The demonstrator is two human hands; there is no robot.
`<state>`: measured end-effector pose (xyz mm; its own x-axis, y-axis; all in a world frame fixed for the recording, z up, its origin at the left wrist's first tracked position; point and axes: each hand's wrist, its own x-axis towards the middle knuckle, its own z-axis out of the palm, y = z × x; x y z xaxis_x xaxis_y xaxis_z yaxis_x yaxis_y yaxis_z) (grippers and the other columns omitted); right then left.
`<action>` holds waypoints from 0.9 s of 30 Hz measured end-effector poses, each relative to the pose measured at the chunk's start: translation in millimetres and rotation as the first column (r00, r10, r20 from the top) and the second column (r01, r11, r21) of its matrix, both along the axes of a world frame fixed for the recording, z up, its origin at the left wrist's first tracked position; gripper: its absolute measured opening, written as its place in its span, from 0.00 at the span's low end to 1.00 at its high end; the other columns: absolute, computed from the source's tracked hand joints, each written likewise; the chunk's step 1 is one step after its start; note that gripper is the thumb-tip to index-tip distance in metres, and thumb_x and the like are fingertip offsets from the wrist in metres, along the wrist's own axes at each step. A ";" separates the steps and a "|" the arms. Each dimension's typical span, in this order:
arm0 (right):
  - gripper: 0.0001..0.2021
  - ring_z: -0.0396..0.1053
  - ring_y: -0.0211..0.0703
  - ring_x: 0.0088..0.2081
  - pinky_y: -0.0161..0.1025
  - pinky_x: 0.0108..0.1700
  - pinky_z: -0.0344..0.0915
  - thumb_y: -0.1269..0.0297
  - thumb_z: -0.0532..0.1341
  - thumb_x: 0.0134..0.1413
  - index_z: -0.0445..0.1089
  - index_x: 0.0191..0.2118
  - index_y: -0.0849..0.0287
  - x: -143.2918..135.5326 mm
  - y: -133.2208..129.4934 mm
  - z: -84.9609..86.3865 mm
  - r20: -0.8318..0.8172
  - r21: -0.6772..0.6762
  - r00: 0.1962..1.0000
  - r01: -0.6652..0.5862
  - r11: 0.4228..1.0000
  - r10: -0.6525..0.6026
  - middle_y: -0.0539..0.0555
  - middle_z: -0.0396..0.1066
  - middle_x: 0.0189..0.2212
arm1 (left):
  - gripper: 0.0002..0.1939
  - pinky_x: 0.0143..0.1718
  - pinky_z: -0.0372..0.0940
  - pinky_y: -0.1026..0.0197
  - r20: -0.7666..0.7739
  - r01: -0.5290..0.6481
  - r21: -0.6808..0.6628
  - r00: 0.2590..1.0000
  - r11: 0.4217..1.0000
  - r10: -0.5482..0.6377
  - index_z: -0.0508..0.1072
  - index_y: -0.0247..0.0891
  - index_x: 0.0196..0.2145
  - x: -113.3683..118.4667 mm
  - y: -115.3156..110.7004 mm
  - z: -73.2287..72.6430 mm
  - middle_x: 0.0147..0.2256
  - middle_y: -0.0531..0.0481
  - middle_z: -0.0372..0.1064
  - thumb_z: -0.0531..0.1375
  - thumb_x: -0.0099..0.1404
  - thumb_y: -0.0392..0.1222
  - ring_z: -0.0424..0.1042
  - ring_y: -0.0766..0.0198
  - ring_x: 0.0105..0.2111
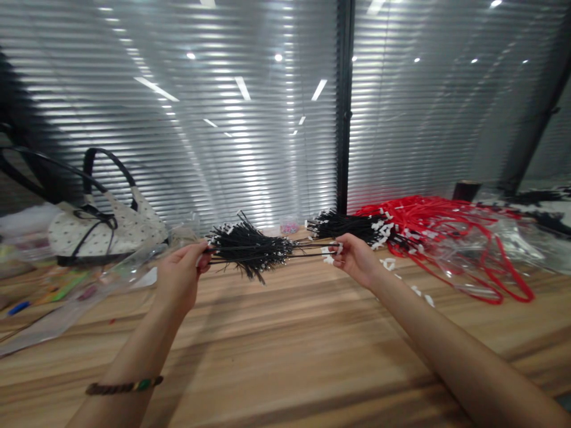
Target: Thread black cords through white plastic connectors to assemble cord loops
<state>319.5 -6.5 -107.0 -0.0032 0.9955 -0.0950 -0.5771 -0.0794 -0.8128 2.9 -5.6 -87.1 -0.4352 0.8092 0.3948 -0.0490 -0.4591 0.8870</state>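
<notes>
My left hand [181, 276] grips one end of a bundle of thin black cords [250, 248] with small white tips, held above the wooden table [285, 351]. My right hand [354, 258] pinches a few strands at the bundle's other end, by their white clips. The strands stretch level between both hands. A second heap of black cords [345, 226] lies on the table just behind my right hand.
A tangle of red cords [446, 232] and clear plastic bags [499, 249] lies at the right. A dotted handbag [104, 229] with black straps stands at the left, with plastic wrap and coloured items beside it. Window blinds rise behind the table. Loose white clips [419, 292] dot the wood.
</notes>
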 end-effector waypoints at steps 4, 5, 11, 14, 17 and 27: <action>0.06 0.63 0.34 0.21 0.32 0.24 0.63 0.73 0.60 0.45 0.66 0.21 0.60 -1.3 -1.7 -0.5 0.006 0.030 1.000 -0.013 0.999 0.013 0.52 0.70 0.20 | 0.07 0.20 0.53 0.65 0.004 -0.016 -0.019 1.000 1.000 0.017 0.73 0.35 0.17 -0.9 -1.1 0.0 0.14 0.56 0.60 0.67 0.47 0.38 0.55 0.70 0.18; 0.06 0.64 0.35 0.22 0.33 0.25 0.64 0.74 0.60 0.43 0.66 0.21 0.60 -1.6 -1.8 -1.0 0.009 0.043 1.000 -0.018 0.999 0.017 0.52 0.70 0.20 | 0.07 0.20 0.53 0.65 0.006 -0.022 -0.023 1.000 0.999 0.023 0.74 0.35 0.17 -1.4 -0.9 -0.2 0.14 0.56 0.61 0.67 0.47 0.38 0.56 0.70 0.18; 0.03 0.65 0.36 0.26 0.34 0.29 0.67 0.74 0.64 0.32 0.69 0.17 0.61 -2.2 -2.1 -5.1 0.049 0.140 0.999 -0.026 0.990 0.019 0.53 0.71 0.23 | 0.07 0.21 0.54 0.65 0.029 -0.044 -0.032 0.999 0.999 0.045 0.74 0.35 0.19 -2.9 1.0 0.0 0.15 0.56 0.62 0.68 0.46 0.39 0.56 0.70 0.19; 0.03 0.65 0.37 0.29 0.34 0.30 0.67 0.73 0.65 0.29 0.70 0.16 0.61 -1.7 -2.6 -6.0 0.078 0.174 0.997 -0.035 0.984 0.022 0.53 0.72 0.23 | 0.06 0.20 0.53 0.66 0.039 -0.048 -0.025 0.998 0.999 0.049 0.74 0.34 0.19 -2.5 0.6 1.4 0.14 0.56 0.61 0.67 0.45 0.38 0.56 0.71 0.19; 0.02 0.66 0.38 0.29 0.35 0.31 0.67 0.72 0.65 0.27 0.73 0.17 0.62 -0.5 -2.3 -7.7 0.113 0.201 0.993 -0.048 0.978 0.025 0.53 0.72 0.23 | 0.06 0.19 0.52 0.66 0.049 -0.046 -0.023 0.998 0.999 0.047 0.74 0.34 0.19 -2.1 -0.4 2.4 0.15 0.55 0.62 0.67 0.45 0.37 0.56 0.71 0.19; 0.13 0.71 0.40 0.31 0.38 0.38 0.66 0.76 0.68 0.27 0.78 0.28 0.63 0.3 -2.4 -9.2 0.159 0.214 0.987 -0.021 0.977 -0.013 0.54 0.75 0.25 | 0.07 0.19 0.53 0.66 0.035 -0.058 -0.063 0.998 0.996 0.060 0.74 0.34 0.19 -4.3 3.4 -2.3 0.16 0.54 0.64 0.68 0.48 0.38 0.58 0.70 0.19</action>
<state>319.9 -8.9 -116.1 -0.0095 0.9926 0.1209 -0.4400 0.1044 -0.8919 -1.3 -2.1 -89.4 -0.4966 0.8040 0.3271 -0.0569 -0.4062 0.9120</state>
